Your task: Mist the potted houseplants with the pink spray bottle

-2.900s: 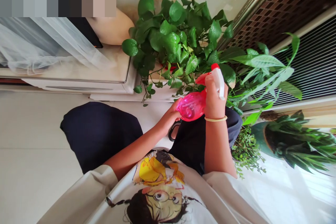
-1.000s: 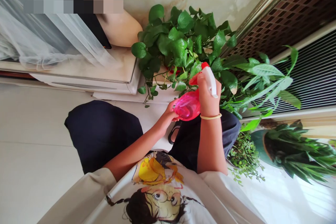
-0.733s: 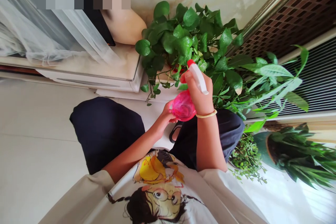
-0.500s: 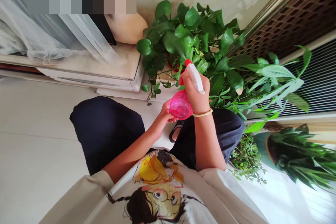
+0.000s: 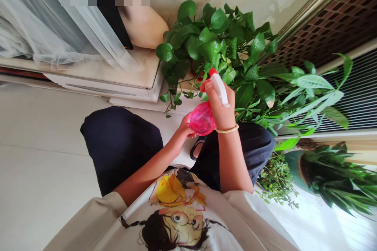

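Observation:
A pink, see-through spray bottle with a white and red spray head is held between both hands. My right hand is closed around its neck and trigger, a pale band on the wrist. Lower down, my left hand grips the side of the pink body; part of its fingers is hidden behind the bottle. The red nozzle points at a leafy green plant just beyond, and several of its leaves shine wet. The plant's pot is mostly covered by leaves.
To the left stands a white cabinet with a sheer curtain over it. A second leafy plant spreads at the right before a slatted panel. Farther right is a green pot with long-leaved foliage.
Fine spray showed at the nozzle before and none is visible now. The view has shifted slightly, and both hands keep their hold on the spray bottle.

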Demonstrator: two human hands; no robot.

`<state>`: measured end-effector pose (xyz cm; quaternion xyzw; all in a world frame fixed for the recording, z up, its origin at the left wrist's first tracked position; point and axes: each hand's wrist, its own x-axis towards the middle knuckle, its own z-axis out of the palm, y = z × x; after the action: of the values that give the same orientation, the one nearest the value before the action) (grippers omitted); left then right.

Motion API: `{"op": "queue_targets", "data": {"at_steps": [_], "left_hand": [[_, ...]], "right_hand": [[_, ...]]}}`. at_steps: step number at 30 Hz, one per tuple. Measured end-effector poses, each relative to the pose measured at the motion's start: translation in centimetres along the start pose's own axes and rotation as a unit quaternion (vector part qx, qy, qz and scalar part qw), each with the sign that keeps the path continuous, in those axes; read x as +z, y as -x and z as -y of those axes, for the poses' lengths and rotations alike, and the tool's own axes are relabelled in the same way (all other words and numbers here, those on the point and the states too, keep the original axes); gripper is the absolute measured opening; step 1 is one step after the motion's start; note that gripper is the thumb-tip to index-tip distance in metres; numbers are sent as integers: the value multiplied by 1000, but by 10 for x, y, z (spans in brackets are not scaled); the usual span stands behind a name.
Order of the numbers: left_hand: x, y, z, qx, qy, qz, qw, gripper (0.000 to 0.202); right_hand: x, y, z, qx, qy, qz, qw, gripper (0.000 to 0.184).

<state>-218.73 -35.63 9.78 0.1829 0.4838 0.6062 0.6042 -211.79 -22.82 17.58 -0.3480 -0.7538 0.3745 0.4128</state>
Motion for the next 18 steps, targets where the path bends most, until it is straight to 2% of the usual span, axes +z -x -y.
{"op": "queue_targets", "data": {"at_steps": [6, 13, 15, 18], "left_hand": [[1, 2, 5, -13, -5, -12, 1000, 74], [-5, 0, 15, -9, -23, -17, 1000, 71], [-8, -3, 24, 17, -28, -12, 999, 74], [-11, -8, 38, 103, -4, 25, 994, 91]], "right_hand": [[2, 4, -5, -6, -8, 13, 1000, 34], [0, 5, -4, 21, -27, 18, 999, 31], [1, 6, -5, 28, -31, 12, 999, 32], [6, 8, -8, 31, -19, 11, 999, 34]]}}
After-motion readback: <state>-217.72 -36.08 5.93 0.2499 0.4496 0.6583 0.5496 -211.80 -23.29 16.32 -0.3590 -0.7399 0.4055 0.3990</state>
